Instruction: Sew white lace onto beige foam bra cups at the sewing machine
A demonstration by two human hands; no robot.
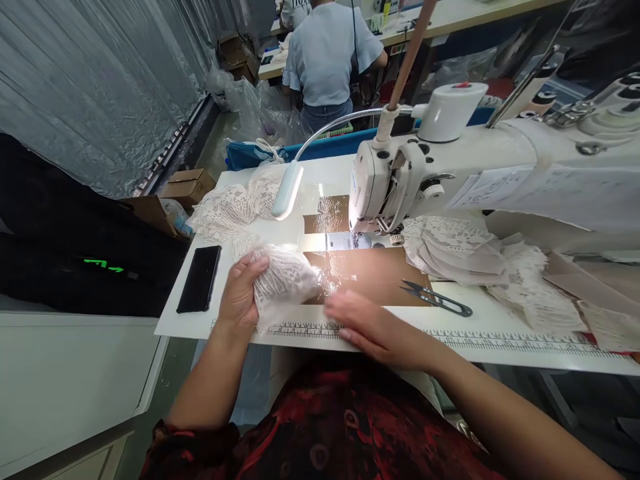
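My left hand is closed on a gathered bundle of white lace fabric, thumb on top, above the table's front left part. Just right of the bundle, my right hand is smeared by motion over the front edge of the brown covered sewing surface; whether its fingers hold anything I cannot make out. Behind both hands stands the white sewing machine, its needle area lit by a lamp. Black thread snips lie to the right of my right hand.
A black phone lies at the table's left edge. More white lace is heaped behind it. Stacked lace pieces lie under the machine arm. A printed ruler runs along the front edge. A person sits beyond the table.
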